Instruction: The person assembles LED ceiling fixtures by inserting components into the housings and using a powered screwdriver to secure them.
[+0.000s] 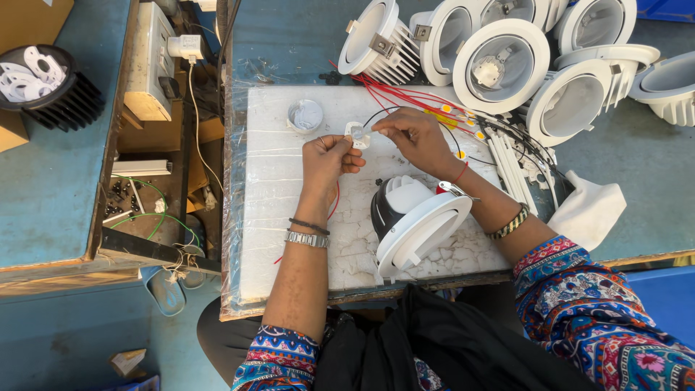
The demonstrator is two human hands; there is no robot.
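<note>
My left hand (327,158) pinches a small white square part (357,134) over the white foam board (275,217). My right hand (414,137) holds a thin stick whose tip touches that part from the right. A red wire runs down from under my left hand. Just below my hands a white round downlight housing (414,221) lies tilted on the board, its dark back toward my left wrist. A small round white tub (305,115) sits up and to the left of my left hand.
Several white downlight housings (499,61) crowd the far right of the blue table, with red and black wires (405,98) and white tubes (507,159) beside them. A black finned heat sink (51,87) holding white pieces sits far left. A white power box (148,61) stands left of the board.
</note>
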